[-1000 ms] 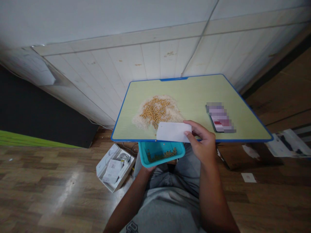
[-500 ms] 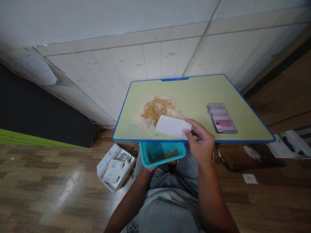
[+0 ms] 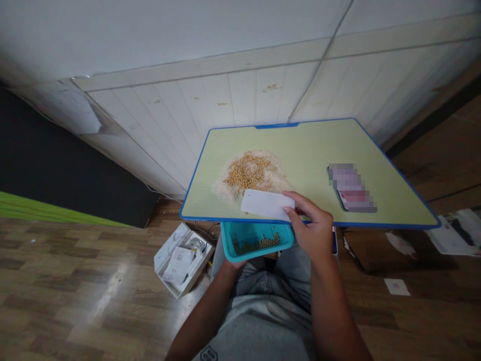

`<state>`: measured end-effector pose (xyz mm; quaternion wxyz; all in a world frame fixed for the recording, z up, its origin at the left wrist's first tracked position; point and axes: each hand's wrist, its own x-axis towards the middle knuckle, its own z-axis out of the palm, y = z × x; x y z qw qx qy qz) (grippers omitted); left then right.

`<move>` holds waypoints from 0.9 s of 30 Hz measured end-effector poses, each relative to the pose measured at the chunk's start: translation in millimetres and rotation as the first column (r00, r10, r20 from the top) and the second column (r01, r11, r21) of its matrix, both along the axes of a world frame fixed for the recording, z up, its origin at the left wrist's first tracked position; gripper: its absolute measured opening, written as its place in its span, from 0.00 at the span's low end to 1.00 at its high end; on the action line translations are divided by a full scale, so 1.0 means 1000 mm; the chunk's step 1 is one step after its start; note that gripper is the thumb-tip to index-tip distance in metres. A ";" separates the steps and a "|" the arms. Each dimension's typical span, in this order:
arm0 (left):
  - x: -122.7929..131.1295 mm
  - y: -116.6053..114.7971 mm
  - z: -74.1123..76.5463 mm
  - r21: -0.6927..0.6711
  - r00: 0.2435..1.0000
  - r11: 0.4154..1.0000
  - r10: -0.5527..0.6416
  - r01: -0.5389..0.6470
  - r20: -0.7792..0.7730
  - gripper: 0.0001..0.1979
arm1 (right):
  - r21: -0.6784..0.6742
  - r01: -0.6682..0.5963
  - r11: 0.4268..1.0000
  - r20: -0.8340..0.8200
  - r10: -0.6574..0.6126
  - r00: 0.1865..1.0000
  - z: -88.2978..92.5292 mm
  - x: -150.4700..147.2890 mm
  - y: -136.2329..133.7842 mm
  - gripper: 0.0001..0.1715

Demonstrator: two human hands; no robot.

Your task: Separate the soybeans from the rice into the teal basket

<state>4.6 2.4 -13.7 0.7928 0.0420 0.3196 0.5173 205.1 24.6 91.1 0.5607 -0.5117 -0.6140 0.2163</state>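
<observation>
My right hand [image 3: 313, 228] pinches a white card [image 3: 266, 204] at its right end and holds it flat over the near edge of a green table top with a blue rim [image 3: 311, 145]. Just beyond the card lies a heap of yellow beans mixed with white rice [image 3: 251, 173]. My left hand [image 3: 232, 263] is under a teal tray [image 3: 255, 240] held below the table edge; its fingers are hidden. Several beans lie in the tray.
A phone [image 3: 353, 188] lies on the right part of the table. An open white box with papers [image 3: 182, 258] sits on the wooden floor at the left. A brown carton [image 3: 379, 248] and scraps of paper lie at the right. A white panelled wall stands behind.
The card has moved from the table edge up toward the heap, then settled flatter near the edge. The view has shifted a little to the left.
</observation>
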 end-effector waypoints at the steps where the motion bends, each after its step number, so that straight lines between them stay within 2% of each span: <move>1: 0.000 0.000 -0.003 0.000 1.000 1.000 0.002 -0.002 0.005 0.32 | -0.001 -0.004 1.000 0.003 0.004 1.000 0.001 0.000 0.000 0.17; 6: -0.003 0.003 -0.021 0.029 0.996 1.000 0.009 -0.011 0.088 0.30 | -0.007 -0.007 1.000 -0.006 0.007 1.000 0.003 -0.001 -0.002 0.16; 9: -0.003 0.005 -0.027 -0.007 0.993 1.000 -0.014 0.015 0.120 0.30 | -0.006 0.007 1.000 -0.002 -0.007 1.000 0.000 0.000 -0.002 0.16; 16: 0.001 0.004 -0.012 -0.019 0.997 0.999 -0.035 0.036 0.069 0.33 | 0.011 -0.028 1.000 0.054 0.027 0.998 0.000 -0.001 -0.002 0.16; 20: 0.002 0.003 -0.012 -0.044 0.998 0.999 -0.013 0.016 0.057 0.36 | 0.003 -0.036 0.999 0.058 0.035 0.998 0.003 -0.002 -0.003 0.16; 23: -0.001 0.003 -0.019 -0.008 0.997 0.999 -0.033 0.034 0.076 0.35 | -0.006 -0.037 0.999 0.059 0.037 0.998 0.003 -0.002 -0.004 0.16; 27: -0.006 0.003 -0.038 0.031 0.990 0.998 -0.053 0.050 0.130 0.33 | -0.003 -0.038 0.999 0.045 0.038 0.998 0.003 -0.001 -0.003 0.16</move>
